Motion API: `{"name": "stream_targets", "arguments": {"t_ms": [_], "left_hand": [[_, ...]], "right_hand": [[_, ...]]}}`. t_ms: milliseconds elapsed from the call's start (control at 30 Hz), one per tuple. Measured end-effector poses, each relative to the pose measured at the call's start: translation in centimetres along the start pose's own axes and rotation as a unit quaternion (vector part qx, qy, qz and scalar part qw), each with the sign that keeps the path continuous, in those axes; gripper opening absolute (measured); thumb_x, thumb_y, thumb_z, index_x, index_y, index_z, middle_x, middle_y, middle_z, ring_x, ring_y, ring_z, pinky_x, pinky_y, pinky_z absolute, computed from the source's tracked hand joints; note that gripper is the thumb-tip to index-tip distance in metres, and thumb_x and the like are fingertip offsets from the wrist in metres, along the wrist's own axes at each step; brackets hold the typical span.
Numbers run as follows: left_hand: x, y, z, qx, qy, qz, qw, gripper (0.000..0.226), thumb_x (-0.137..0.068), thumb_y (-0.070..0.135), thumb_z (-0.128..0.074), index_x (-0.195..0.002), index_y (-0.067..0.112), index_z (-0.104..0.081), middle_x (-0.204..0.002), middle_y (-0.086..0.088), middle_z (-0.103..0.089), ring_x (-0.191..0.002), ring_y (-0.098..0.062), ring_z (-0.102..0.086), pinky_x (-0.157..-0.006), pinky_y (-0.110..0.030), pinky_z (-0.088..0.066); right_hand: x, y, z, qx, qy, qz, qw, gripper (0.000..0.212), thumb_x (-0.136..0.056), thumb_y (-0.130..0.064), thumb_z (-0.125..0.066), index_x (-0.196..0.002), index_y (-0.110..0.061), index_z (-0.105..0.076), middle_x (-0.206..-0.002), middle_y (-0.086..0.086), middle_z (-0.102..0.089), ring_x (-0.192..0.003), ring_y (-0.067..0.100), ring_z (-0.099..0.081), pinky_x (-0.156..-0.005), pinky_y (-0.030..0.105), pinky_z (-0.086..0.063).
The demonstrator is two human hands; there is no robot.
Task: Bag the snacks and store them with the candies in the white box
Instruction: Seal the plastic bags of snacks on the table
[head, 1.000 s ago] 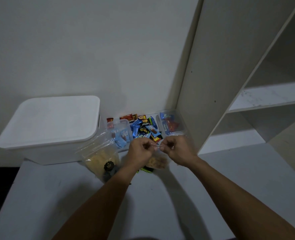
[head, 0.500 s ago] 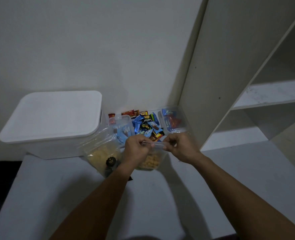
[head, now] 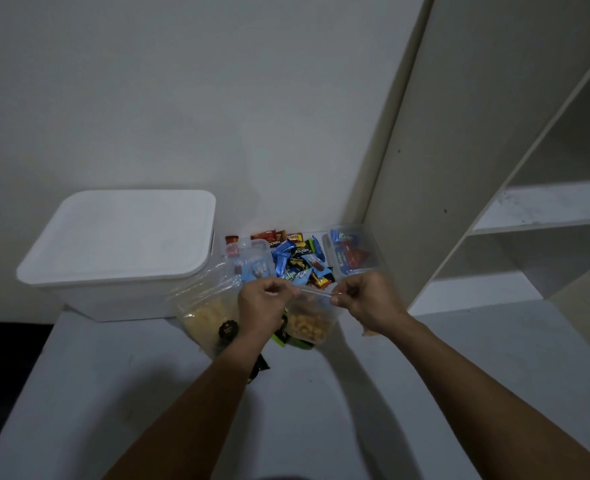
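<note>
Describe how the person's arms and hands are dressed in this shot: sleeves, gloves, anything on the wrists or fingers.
Both forearms are bare right down to the frame's lower edge, with no sleeve in view. The left hand and right hand are ungloved. No watch, bracelet or band shows on either wrist, and no ring can be made out on the fingers, though the picture is dim.

A single wide-angle view is taken from head height, angled forward and down over both forearms. The grey table (head: 460,368) is seen close below, with the wall (head: 182,98) faced straight ahead.
</note>
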State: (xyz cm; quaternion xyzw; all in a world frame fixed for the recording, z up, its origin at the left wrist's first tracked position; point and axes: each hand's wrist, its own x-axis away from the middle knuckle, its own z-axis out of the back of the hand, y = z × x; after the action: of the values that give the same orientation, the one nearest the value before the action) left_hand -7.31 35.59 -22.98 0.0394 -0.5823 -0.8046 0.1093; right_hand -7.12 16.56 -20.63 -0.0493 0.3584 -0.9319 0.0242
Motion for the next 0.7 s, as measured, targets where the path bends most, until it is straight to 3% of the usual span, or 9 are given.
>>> {"name": "stream_targets", "arguments": {"t_ms": [100,167,267,367,467,567,633,700], "left_hand": [[0.3,0.1,-0.3,-0.015,0.067,0.021,0.997,0.030,-0.069,0.033,-0.083,-0.072,0.017,-0.058,-0.071,0.000,-0.059,-0.068,-0.015,-0.056,-0.067,-0.031,-0.049],[0.5,0.7,-0.7,0.008,0.018,0.069,0.997,0.032,-0.075,0.039,-0.078,-0.061,0.016,-0.060,-0.064,-0.005,-0.062,-0.065,-0.022,-0.062,-0.068,-0.035,-0.053],[0.6,1.6,-1.1,0.083,-0.047,0.169,0.981,0.022,-0.083,0.028,-0.072,-0.072,0.010,-0.066,-0.072,-0.011,-0.068,-0.066,-0.023,-0.065,-0.070,-0.037,-0.058],[0.5,2.1,-1.2,0.150,-0.071,0.233,0.958,0.011,-0.085,0.013,-0.069,-0.086,0.002,-0.066,-0.075,-0.012,-0.066,-0.063,-0.020,-0.062,-0.074,-0.041,-0.058],[0.5,2.1,-1.2,0.161,-0.086,0.256,0.949,0.012,-0.084,0.009,-0.067,-0.092,0.000,-0.067,-0.076,-0.011,-0.066,-0.064,-0.019,-0.062,-0.066,-0.037,-0.059],[0.5,2.0,-1.3,0.167,-0.088,0.266,0.945,0.013,-0.083,0.008,-0.063,-0.092,0.000,-0.068,-0.075,-0.009,-0.066,-0.066,-0.020,-0.063,-0.057,-0.031,-0.056],[0.6,1.9,-1.4,0.167,-0.087,0.267,0.945,0.010,-0.083,0.005,-0.062,-0.090,0.000,-0.067,-0.074,-0.009,-0.066,-0.065,-0.020,-0.063,-0.058,-0.031,-0.057],[0.6,1.7,-1.6,0.161,-0.085,0.261,0.948,0.006,-0.084,0.005,-0.062,-0.087,0.001,-0.066,-0.070,-0.009,-0.067,-0.062,-0.019,-0.063,-0.064,-0.033,-0.059]], "right_hand": [[0.3,-0.5,-0.5,0.007,0.019,0.016,1.000,0.006,-0.079,-0.022,-0.077,-0.085,-0.020,-0.078,-0.075,-0.010,-0.070,-0.064,-0.006,-0.058,-0.057,0.005,-0.038],[0.5,-0.7,-0.7,0.005,0.031,0.027,0.999,0.008,-0.079,-0.021,-0.077,-0.087,-0.019,-0.078,-0.079,-0.010,-0.070,-0.066,-0.003,-0.059,-0.062,0.010,-0.041],[1.1,-0.8,-0.8,0.024,0.053,0.048,0.997,0.009,-0.079,-0.020,-0.077,-0.088,-0.019,-0.079,-0.079,-0.010,-0.070,-0.063,-0.005,-0.056,-0.057,0.001,-0.035],[1.6,-0.5,-0.9,0.016,0.065,0.079,0.995,0.006,-0.078,-0.017,-0.077,-0.085,-0.017,-0.079,-0.080,-0.006,-0.074,-0.060,-0.008,-0.058,-0.059,0.002,-0.041],[2.0,0.0,-1.0,0.009,0.066,0.093,0.993,0.004,-0.079,-0.014,-0.077,-0.083,-0.014,-0.077,-0.079,-0.005,-0.071,-0.060,-0.006,-0.054,-0.056,0.007,-0.040],[2.2,0.2,-1.0,0.004,0.065,0.099,0.993,0.003,-0.078,-0.013,-0.077,-0.081,-0.013,-0.077,-0.071,-0.017,-0.061,-0.061,-0.007,-0.052,-0.056,0.008,-0.040],[2.3,0.3,-1.0,-0.013,0.056,0.093,0.994,0.002,-0.079,-0.012,-0.076,-0.081,-0.013,-0.076,-0.068,-0.020,-0.058,-0.062,-0.005,-0.054,-0.059,0.010,-0.044],[2.3,0.3,-1.0,-0.046,0.042,0.076,0.995,0.005,-0.078,-0.015,-0.077,-0.082,-0.016,-0.075,-0.072,-0.013,-0.064,-0.064,-0.001,-0.057,-0.060,0.014,-0.048]]}}
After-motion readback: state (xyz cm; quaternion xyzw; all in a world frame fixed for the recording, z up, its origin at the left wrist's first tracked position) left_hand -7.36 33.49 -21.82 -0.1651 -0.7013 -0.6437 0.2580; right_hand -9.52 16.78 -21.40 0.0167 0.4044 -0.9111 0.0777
